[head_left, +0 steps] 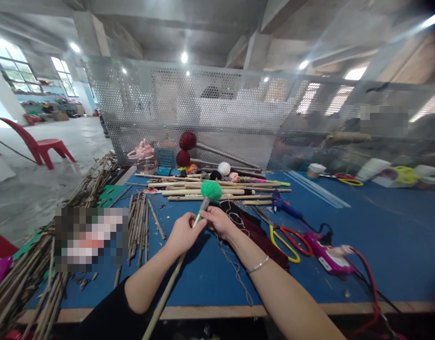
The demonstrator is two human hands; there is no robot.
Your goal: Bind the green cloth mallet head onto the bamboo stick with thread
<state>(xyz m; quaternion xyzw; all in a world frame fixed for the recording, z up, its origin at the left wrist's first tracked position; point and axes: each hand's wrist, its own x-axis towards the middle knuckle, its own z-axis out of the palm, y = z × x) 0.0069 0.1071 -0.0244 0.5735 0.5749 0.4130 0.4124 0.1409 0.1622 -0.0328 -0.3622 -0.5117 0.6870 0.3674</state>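
A long pale stick (163,302) with a round green head (211,190) slants up from the front edge of the table. My left hand (183,232) is closed around the stick below the head. Just under the green head, where grey material wraps the stick, my right hand (217,221) pinches at the neck, its fingertips close to my left hand. Loose grey cord (234,271) trails from near my right hand down across the blue table. Dark red cloth (265,241) lies under my right wrist.
Scissors with yellow and red handles (290,242), a blue glue gun (286,206) and a purple power strip (328,257) lie to the right. Bundled twigs (137,226) are left. Behind are sticks, dark red balls (187,140), a pink bottle (145,158) and a perforated screen (217,111).
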